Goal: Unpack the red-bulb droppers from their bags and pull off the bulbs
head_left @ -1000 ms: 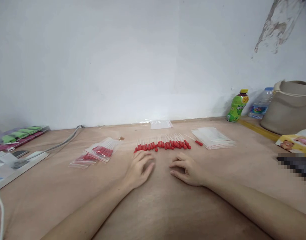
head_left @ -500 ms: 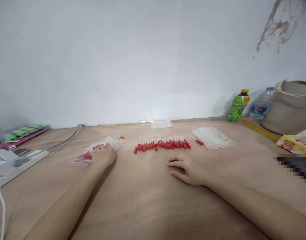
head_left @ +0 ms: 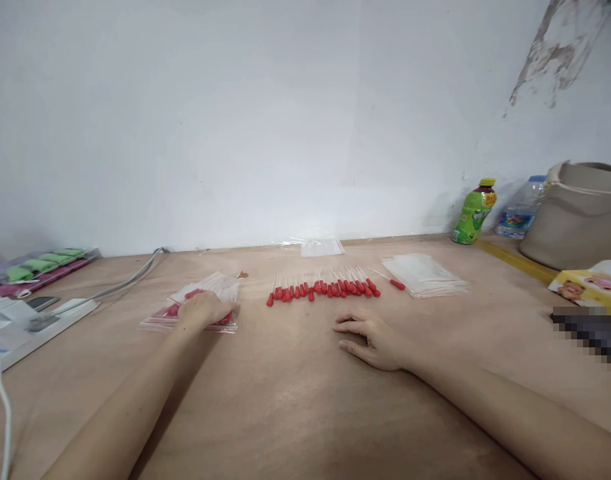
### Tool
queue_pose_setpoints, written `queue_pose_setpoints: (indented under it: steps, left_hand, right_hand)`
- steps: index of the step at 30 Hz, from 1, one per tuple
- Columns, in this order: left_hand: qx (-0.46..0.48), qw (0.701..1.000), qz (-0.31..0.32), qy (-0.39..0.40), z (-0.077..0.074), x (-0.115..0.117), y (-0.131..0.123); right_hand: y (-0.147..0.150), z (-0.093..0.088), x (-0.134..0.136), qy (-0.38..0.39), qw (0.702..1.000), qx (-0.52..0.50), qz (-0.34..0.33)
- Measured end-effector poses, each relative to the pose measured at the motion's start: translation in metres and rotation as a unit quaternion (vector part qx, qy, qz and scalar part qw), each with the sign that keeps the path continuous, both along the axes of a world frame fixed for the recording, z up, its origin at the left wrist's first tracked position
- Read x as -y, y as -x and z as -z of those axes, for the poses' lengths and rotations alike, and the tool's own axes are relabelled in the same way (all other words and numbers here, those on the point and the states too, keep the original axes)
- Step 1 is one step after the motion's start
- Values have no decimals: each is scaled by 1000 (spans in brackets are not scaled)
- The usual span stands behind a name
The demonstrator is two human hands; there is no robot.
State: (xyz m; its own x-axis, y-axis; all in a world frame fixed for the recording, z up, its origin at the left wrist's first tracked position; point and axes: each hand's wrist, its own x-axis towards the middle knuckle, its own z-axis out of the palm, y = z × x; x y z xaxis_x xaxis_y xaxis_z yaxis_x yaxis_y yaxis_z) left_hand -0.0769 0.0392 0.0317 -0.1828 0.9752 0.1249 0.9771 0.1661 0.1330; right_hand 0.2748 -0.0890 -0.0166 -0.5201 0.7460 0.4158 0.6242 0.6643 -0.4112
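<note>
My left hand (head_left: 202,310) lies over clear zip bags (head_left: 158,325) holding red-tipped sticks, at the left of the table. Its back faces me and its fingers are mostly hidden, so whether it grips a bag cannot be seen. Red tips show on both sides of it. My right hand (head_left: 370,341) rests on the tabletop with fingers apart and slightly bent, nothing in it. Beyond it, a row of sticks with red bulb-like tips (head_left: 330,288) lies with the tips toward me. One separate stick (head_left: 397,285) lies beside a pile of flat zip bags (head_left: 425,275).
Against the wall lies another clear bag (head_left: 322,248). At right stand a green bottle (head_left: 472,212), a water bottle (head_left: 520,210), a grey bucket (head_left: 575,220) and a yellow pack (head_left: 588,287). A power strip (head_left: 50,327) with cables and a plastic box (head_left: 45,270) occupy the left.
My left hand has turned and shifted slightly left and toward me, uncovering more of the filled bag and its red tips on the right. My right hand stays put.
</note>
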Motion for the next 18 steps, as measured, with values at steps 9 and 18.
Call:
queue_pose_setpoints:
  steps: [9, 18]
  left_hand:
    - [-40, 997, 21, 68, -29, 14, -11]
    - [285, 863, 385, 158, -34, 69, -70]
  right_hand:
    - [0, -1, 1, -3, 1000, 3, -1]
    - [0, -6, 4, -96, 990, -84, 53]
